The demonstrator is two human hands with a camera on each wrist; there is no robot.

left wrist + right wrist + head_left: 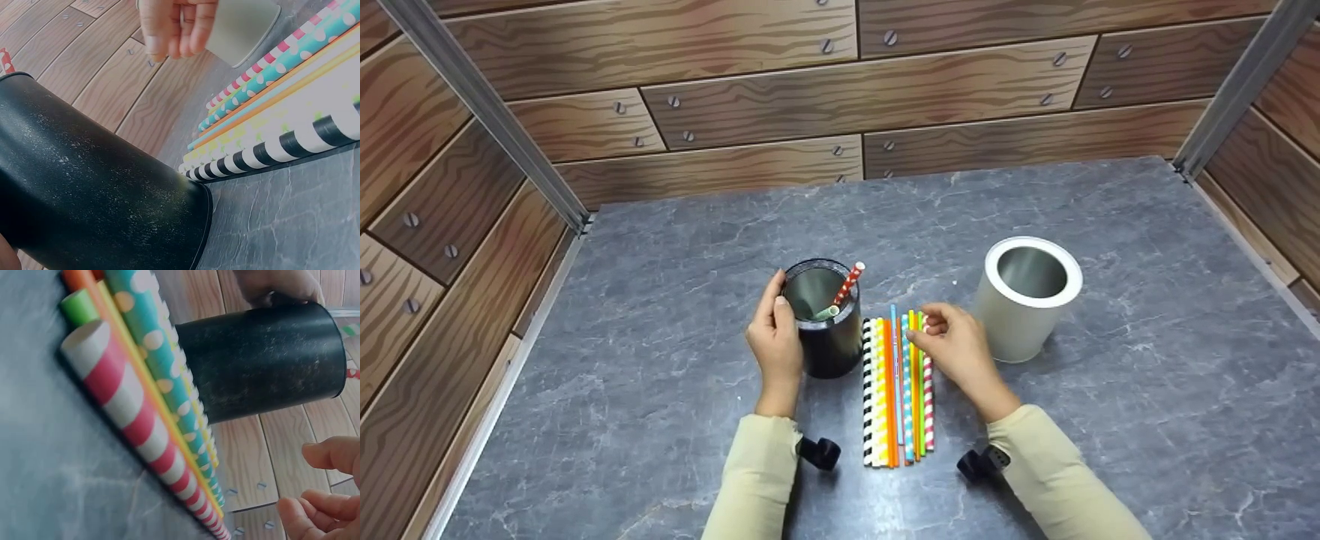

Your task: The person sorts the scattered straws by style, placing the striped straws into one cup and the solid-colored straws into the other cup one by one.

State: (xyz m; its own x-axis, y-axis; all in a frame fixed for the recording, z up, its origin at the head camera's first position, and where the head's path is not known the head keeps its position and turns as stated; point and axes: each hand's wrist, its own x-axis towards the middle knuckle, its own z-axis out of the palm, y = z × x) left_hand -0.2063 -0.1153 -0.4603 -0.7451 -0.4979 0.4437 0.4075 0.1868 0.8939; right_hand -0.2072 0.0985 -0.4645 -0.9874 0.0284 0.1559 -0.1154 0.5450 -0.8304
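Fingers of the left hand [775, 335] curl around the black cup [826, 319], which stands near the middle of the grey worktop [675, 247]. The right hand [954, 344] hovers loosely curled and empty over the far ends of the row of paper straws [897, 390] just beside the cup. Two straws stand in the cup; about nine remain lying. Only the head view shows the straws inside and the empty white cup [1026, 296]; the wrist views show the straws' open ends.

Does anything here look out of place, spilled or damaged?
Nothing stands out. The straws lie side by side in a tidy row, the black cup and the white cup stand upright, and nothing looks spilled or broken.
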